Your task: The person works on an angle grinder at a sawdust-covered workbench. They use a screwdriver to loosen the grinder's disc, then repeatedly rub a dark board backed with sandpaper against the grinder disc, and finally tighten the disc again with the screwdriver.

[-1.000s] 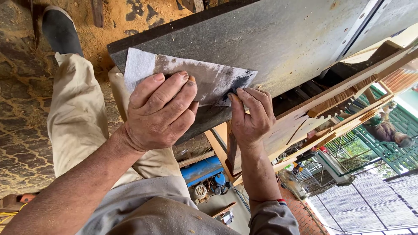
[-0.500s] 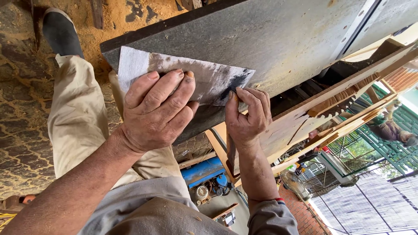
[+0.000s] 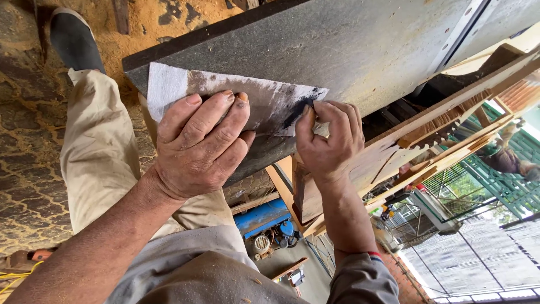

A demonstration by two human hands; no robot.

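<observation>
A: What is the left hand [image 3: 197, 149] doing?

B: It lies palm down, fingers spread and pressing flat on a sheet of sandpaper [image 3: 236, 98], pinning it against the grey slab [image 3: 360, 50]. It grips nothing; it just bears down.

A: And the right hand [image 3: 329, 141]?

B: Curled, its thumb and fingertips pinching the sheet's right corner, where the paper is smeared black.

A: Where does the sheet lie?

B: On the slab's near edge, between the two hands, its white left corner sticking out past the left hand.

A: What surrounds them?

B: Beside the slab, wooden boards [image 3: 416, 141] with a toothed edge. Below, a trouser leg [image 3: 101, 152] and dark shoe [image 3: 73, 39] on a sawdust-covered floor [image 3: 152, 22], and a blue machine [image 3: 264, 222] under the bench.
</observation>
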